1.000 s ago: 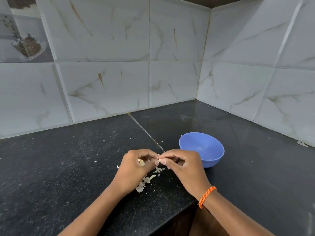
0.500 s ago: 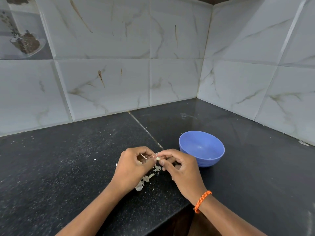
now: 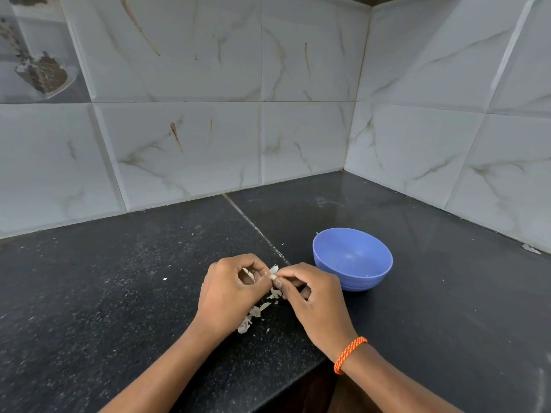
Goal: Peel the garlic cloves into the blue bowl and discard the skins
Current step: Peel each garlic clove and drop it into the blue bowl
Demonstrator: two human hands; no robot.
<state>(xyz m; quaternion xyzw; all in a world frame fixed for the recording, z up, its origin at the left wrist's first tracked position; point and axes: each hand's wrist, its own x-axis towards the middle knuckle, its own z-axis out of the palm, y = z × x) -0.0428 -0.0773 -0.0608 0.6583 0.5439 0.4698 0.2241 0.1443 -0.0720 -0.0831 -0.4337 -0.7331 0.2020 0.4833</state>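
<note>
left hand (image 3: 231, 289) + right hand (image 3: 313, 299): fingers still pinch garlic clove (image 3: 272, 276) | blue bowl (image 3: 352, 259) unmoved

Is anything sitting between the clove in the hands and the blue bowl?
Nothing visible. The garlic clove is pinched between the left hand and right hand; the blue bowl stands just right of them, only bare countertop between.

Dark counter (image 3: 89, 293) lies open at left and far right. A blue bowl (image 3: 352, 259) at centre right and skins (image 3: 253, 314) at lower centre obstruct.
</note>
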